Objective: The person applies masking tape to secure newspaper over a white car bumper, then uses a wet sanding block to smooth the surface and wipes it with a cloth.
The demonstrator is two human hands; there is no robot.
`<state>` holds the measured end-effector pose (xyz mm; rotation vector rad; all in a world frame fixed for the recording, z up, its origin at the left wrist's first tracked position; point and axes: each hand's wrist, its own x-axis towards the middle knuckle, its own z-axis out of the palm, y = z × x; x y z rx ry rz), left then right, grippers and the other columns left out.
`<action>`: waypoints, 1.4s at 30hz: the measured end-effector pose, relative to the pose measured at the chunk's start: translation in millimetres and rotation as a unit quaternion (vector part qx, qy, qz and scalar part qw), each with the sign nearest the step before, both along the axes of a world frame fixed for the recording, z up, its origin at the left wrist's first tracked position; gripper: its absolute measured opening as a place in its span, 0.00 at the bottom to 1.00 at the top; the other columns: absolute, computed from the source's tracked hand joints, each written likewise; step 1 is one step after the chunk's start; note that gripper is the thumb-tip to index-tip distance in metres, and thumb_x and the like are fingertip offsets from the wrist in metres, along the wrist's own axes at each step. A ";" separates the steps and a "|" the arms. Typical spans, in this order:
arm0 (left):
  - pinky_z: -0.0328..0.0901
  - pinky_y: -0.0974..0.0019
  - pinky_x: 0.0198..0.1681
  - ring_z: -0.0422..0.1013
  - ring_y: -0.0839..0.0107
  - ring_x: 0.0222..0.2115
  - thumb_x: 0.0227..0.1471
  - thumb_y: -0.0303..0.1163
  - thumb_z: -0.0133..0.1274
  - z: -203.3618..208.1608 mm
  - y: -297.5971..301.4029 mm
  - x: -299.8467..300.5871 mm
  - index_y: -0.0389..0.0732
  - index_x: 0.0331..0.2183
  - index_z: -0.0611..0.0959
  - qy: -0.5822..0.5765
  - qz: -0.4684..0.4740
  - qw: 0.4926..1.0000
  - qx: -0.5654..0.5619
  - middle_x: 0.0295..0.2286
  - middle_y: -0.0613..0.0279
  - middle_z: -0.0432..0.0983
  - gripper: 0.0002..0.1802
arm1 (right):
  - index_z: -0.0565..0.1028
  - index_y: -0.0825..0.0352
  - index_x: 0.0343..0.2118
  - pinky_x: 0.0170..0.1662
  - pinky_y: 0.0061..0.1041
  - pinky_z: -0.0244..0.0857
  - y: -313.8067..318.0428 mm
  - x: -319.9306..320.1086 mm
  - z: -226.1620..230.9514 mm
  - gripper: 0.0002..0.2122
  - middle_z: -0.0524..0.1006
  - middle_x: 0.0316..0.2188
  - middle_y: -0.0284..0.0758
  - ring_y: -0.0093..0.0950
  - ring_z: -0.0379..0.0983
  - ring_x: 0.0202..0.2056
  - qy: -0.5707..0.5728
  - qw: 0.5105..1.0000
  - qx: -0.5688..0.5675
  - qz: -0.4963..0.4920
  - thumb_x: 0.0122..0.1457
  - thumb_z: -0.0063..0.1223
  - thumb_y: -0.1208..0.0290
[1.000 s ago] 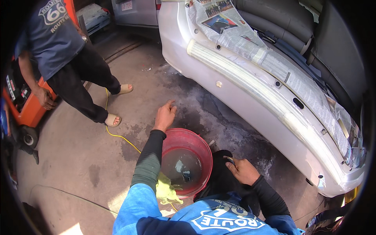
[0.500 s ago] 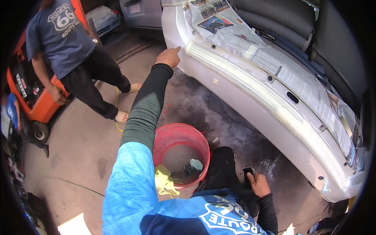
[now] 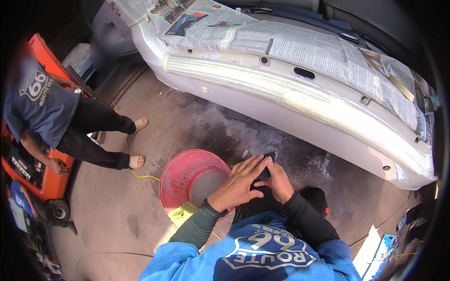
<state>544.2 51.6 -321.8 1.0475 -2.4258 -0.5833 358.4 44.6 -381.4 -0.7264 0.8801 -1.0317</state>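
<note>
In front of my body both hands meet at a small dark flat piece (image 3: 264, 173) that looks like sandpaper. My right hand (image 3: 279, 183) grips it from the right side, fingers bent around its edge. Stretched fingers of my left hand (image 3: 238, 181) lie across its left part, the thumb held apart. Much of the piece is hidden under the fingers. Just left of my hands stands a red bucket (image 3: 174, 173) with cloudy water in it, and a yellow cloth (image 3: 183, 213) hangs over its near rim. Beyond my hands is a pale car bumper (image 3: 243, 100), apart from them.
Masking tape (image 3: 225, 77) runs along the bumper, with newspaper (image 3: 290, 40) above it. A co-worker (image 3: 47, 107) stands at the left, near an orange vehicle (image 3: 40, 185). A yellow cord (image 3: 145, 176) crosses the floor behind the bucket. Another person (image 3: 28, 201) shows at the left edge.
My left hand has come back from pointing near the bumper's far left end to the dark piece. My right hand has lifted the piece from beside my leg. The view has shifted right.
</note>
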 end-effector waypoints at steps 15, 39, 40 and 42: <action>0.71 0.55 0.51 0.78 0.51 0.46 0.60 0.28 0.55 150.0 -192.0 128.2 0.37 0.48 0.86 -0.043 0.277 0.834 -0.476 0.43 0.48 0.83 0.15 | 0.72 0.68 0.64 0.46 0.27 0.73 19.8 -41.3 -4.3 0.36 0.80 0.50 0.39 0.29 0.78 0.45 0.179 0.953 -0.090 0.226 0.74 0.29 0.38; 0.70 0.50 0.52 0.78 0.44 0.44 0.59 0.31 0.49 158.8 -272.7 103.4 0.35 0.45 0.87 -0.180 0.272 0.910 -0.255 0.42 0.43 0.83 0.18 | 0.76 0.73 0.57 0.42 0.26 0.75 22.5 -107.0 -42.2 0.35 0.83 0.45 0.38 0.27 0.81 0.40 0.090 0.992 -0.036 0.076 0.74 0.35 0.41; 0.70 0.50 0.52 0.77 0.44 0.44 0.60 0.32 0.50 159.3 -267.0 102.1 0.35 0.46 0.86 -0.159 0.271 0.914 -0.255 0.43 0.43 0.82 0.18 | 0.76 0.72 0.58 0.42 0.24 0.73 24.5 -107.3 -42.3 0.32 0.83 0.45 0.36 0.25 0.81 0.40 0.104 0.991 -0.036 0.074 0.74 0.38 0.42; 0.70 0.49 0.51 0.78 0.45 0.43 0.60 0.32 0.50 157.9 -247.4 101.7 0.36 0.44 0.87 -0.148 0.280 0.893 -0.321 0.42 0.43 0.83 0.16 | 0.76 0.72 0.58 0.44 0.25 0.73 31.6 -106.9 -40.4 0.31 0.83 0.44 0.36 0.26 0.80 0.40 0.183 0.977 -0.048 0.096 0.74 0.40 0.44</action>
